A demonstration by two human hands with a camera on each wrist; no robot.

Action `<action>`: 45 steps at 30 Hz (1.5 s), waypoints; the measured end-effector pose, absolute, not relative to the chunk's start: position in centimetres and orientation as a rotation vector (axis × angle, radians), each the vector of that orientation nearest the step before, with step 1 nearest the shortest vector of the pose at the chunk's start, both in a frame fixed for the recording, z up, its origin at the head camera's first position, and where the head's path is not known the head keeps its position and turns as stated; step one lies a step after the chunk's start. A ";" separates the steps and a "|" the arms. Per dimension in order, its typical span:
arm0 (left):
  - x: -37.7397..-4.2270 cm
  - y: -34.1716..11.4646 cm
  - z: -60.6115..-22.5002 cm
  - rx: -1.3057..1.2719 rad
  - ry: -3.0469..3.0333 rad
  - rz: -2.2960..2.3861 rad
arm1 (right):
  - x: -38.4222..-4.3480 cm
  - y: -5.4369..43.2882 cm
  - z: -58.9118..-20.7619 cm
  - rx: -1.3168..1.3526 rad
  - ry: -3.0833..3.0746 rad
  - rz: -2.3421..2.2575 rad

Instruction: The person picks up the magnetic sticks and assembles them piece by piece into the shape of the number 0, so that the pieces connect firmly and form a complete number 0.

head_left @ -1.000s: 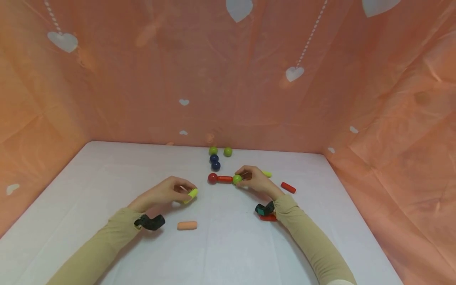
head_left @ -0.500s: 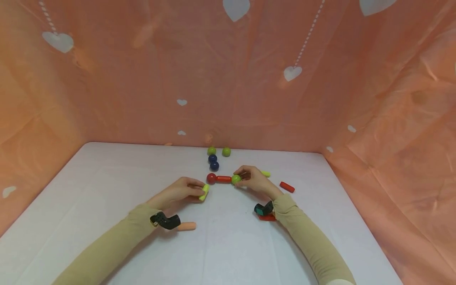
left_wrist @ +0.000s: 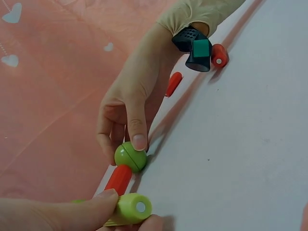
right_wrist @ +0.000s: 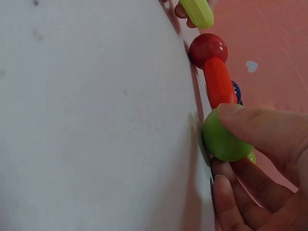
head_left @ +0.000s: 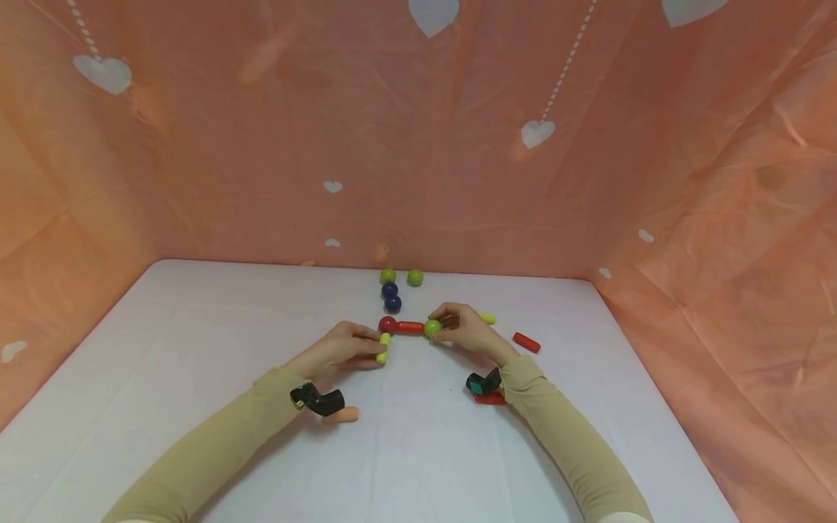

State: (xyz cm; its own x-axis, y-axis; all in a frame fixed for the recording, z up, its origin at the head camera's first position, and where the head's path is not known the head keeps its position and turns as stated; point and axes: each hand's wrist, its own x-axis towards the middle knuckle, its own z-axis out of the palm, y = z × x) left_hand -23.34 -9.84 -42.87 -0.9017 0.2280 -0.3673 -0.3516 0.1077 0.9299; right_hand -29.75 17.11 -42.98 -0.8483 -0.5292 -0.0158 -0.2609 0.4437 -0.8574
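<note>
My left hand [head_left: 343, 345] pinches a yellow-green magnetic rod [head_left: 383, 347], its pale end disc [left_wrist: 140, 207] visible in the left wrist view. In the head view the rod's far end is right at a red ball [head_left: 387, 324]; the right wrist view shows its tip close above that ball [right_wrist: 208, 51]. A red rod [head_left: 410, 327] runs from the red ball to a green ball [head_left: 433, 328]. My right hand [head_left: 467, 330] holds this green ball between thumb [right_wrist: 240, 118] and fingers, low over the white table.
Behind the joined pieces sit two blue balls [head_left: 391, 297] and two green balls [head_left: 415, 277]. A yellow rod [head_left: 487, 318] lies past my right hand, a red rod [head_left: 526, 342] to its right. Another red rod [head_left: 490, 399] and an orange rod [head_left: 346, 415] lie by the wrists.
My left hand has carried the yellow-green rod rightward to the red ball, turning it to point away from me. The right hand stays in place on the green ball.
</note>
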 end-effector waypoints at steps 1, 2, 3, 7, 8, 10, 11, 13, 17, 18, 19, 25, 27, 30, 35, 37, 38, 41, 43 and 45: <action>-23.5 -9.8 -42.9 -0.133 1.969 1.848 | -29.8 17.1 -43.0 -0.680 2.416 -1.363; -23.7 -9.7 -42.9 -0.144 1.972 1.845 | -29.8 17.1 -43.0 -0.681 2.418 -1.363; -23.9 -9.6 -42.9 -0.160 1.980 1.837 | -29.8 17.1 -42.9 -0.679 2.419 -1.364; -24.4 -9.3 -42.8 -0.223 1.988 1.824 | -29.9 17.0 -43.0 -0.675 2.428 -1.361; -24.4 -9.2 -42.8 -0.234 1.986 1.824 | -29.9 17.0 -43.1 -0.674 2.430 -1.356; -24.4 -9.2 -42.8 -0.247 1.981 1.825 | -29.9 17.0 -43.2 -0.665 2.425 -1.353; -24.4 -9.2 -42.8 -0.256 1.978 1.827 | -29.9 17.0 -43.2 -0.662 2.425 -1.352; -24.4 -9.3 -43.0 -0.257 1.975 1.833 | -29.9 17.1 -43.3 -0.655 2.423 -1.352; -24.5 -9.3 -43.1 -0.234 1.988 1.834 | -29.8 17.1 -43.2 -0.673 2.427 -1.356; -24.5 -9.3 -43.2 -0.228 1.990 1.832 | -29.9 17.1 -43.1 -0.676 2.425 -1.358; -24.5 -9.3 -43.2 -0.223 1.994 1.829 | -29.9 17.2 -43.1 -0.681 2.423 -1.358; -24.5 -9.4 -43.3 -0.188 2.005 1.808 | -30.0 17.3 -43.3 -0.702 2.423 -1.358; -24.6 -9.4 -43.3 -0.169 2.007 1.805 | -30.0 17.4 -43.3 -0.711 2.430 -1.356; -24.6 -9.5 -43.3 -0.146 2.010 1.796 | -30.0 17.4 -43.2 -0.709 2.438 -1.346; -24.5 -9.9 -43.2 -0.132 2.002 1.781 | -30.0 17.3 -43.0 -0.687 2.421 -1.352; -24.5 -10.1 -43.1 -0.107 1.996 1.784 | -30.1 17.3 -43.2 -0.692 2.422 -1.352; -24.4 -10.3 -43.1 -0.082 1.997 1.783 | -30.1 17.3 -43.2 -0.691 2.424 -1.353; -24.4 -10.8 -42.9 -0.021 2.001 1.778 | -30.2 17.4 -43.3 -0.695 2.426 -1.353; -24.4 -11.3 -42.8 0.016 2.017 1.771 | -30.1 17.4 -43.3 -0.693 2.426 -1.351; -24.6 -11.7 -42.7 0.035 2.048 1.754 | -30.1 17.4 -43.2 -0.694 2.422 -1.352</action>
State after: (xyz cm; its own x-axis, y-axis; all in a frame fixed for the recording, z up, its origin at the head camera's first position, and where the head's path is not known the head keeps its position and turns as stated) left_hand -24.63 -11.67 -42.68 -0.9025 0.2985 -0.3105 -0.2609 0.1948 0.9455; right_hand -30.08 17.39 -43.21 -0.8447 -0.5352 -0.0113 -0.2713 0.4462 -0.8528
